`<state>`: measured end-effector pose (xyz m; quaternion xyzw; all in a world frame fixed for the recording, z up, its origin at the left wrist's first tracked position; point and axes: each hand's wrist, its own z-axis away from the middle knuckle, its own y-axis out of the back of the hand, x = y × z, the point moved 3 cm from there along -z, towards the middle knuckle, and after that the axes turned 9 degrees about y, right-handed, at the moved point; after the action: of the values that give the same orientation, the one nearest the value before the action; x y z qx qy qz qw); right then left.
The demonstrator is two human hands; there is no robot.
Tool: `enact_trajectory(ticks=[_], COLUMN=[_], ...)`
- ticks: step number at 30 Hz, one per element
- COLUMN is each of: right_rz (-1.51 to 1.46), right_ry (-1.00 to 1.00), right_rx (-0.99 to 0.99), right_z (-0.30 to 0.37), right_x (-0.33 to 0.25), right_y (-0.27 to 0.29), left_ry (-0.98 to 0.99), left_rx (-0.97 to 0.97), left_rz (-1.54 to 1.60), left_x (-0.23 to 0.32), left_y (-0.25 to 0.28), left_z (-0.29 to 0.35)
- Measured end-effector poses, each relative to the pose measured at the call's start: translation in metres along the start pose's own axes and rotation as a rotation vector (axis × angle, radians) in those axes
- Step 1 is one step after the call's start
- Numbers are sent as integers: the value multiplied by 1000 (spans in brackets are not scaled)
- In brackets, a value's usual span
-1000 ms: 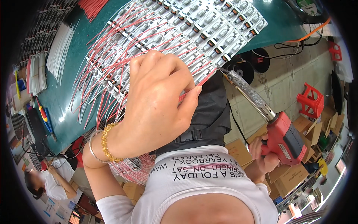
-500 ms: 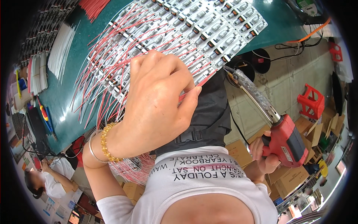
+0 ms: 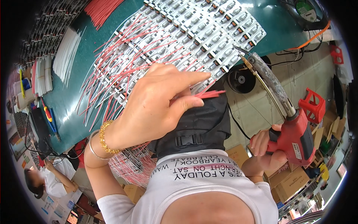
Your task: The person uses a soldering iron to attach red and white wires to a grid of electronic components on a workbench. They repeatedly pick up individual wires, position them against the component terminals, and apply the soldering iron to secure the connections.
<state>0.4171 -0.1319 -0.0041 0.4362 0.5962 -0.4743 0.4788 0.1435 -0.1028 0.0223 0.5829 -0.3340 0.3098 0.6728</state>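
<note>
My left hand (image 3: 156, 99) hovers over the near edge of a large white circuit board panel (image 3: 241, 31). A small bundle of red wires (image 3: 212, 94) is tucked in its curled fingers, with the ends poking out past the thumb. Its index finger stretches toward the board's edge. Red and white wires (image 3: 112, 69) stand out from the left part of the panel. My right hand (image 3: 264, 149) grips the handle of a red and black soldering gun (image 3: 298, 140). The gun's long barrel slants up left, and its dark tip is at the panel's right edge.
The panel lies on a green table (image 3: 76, 102). Left of it are bundles of white wires (image 3: 66, 58), more red wires (image 3: 100, 13) and a hand tool (image 3: 50, 117). A black spool (image 3: 241, 80), a red stool (image 3: 312, 105) and cardboard boxes (image 3: 289, 183) stand below. Another person (image 3: 56, 175) sits at left.
The soldering gun has shifted right and its tip has risen along the panel's edge. My left index finger has straightened, and the red bundle shows more. The view has shifted slightly.
</note>
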Motion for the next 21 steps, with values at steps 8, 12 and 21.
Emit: enact_trajectory(ticks=[8, 12, 21], right_rz=[99, 272, 383], right_ry=[168, 241, 122], right_rx=[-73, 11, -50], right_z=[-51, -81, -141], right_x=[8, -1, 7], right_y=[-15, -31, -71], left_ry=[-46, 44, 228], left_rx=[60, 339, 417], left_rz=[-79, -187, 11], left_x=[8, -6, -66], left_y=[21, 71, 75], left_z=[-2, -20, -100])
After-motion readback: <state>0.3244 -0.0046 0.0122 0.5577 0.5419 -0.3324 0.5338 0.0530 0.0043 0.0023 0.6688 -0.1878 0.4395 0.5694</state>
